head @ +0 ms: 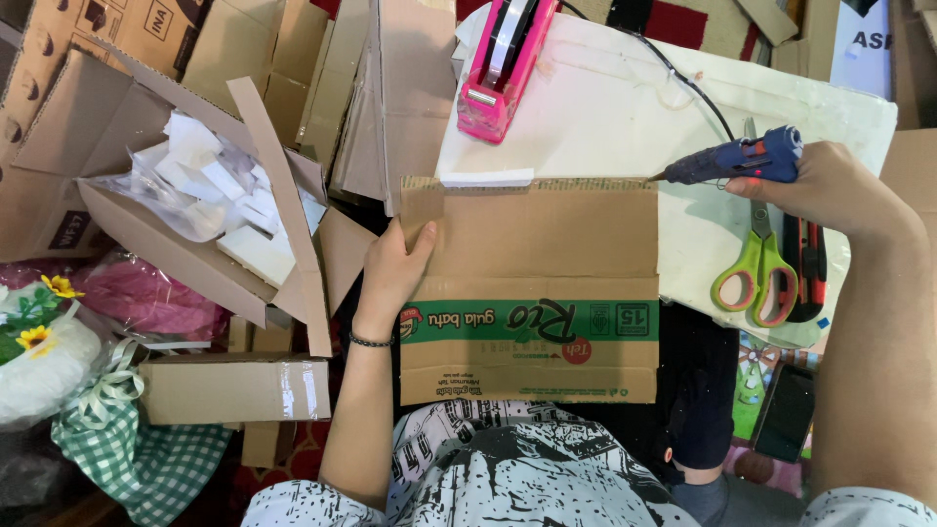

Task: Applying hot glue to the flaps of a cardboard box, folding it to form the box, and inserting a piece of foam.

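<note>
At the centre of the frame a flattened cardboard box panel [532,293] lies with its long axis running left to right, its green printed band across the lower half and its upper edge against a white board [605,107] that serves as the table. The left hand [395,268] is closed on the panel's left edge, thumb over the front near the upper left corner, just under a small white foam strip [486,178]. At the upper right, the right hand [830,185] is wrapped tight around a blue glue gun [747,159], which lies nearly level with its nozzle pointing left, the tip touching or just off the panel's upper right corner. To do this well, I judge the panel should be kept pinned flat and the nozzle drawn evenly along the top edge. Green-handled scissors [756,273] and a red-and-black utility knife [808,263] lie below the gun; a pink tape dispenser [503,63] stands above.
</note>
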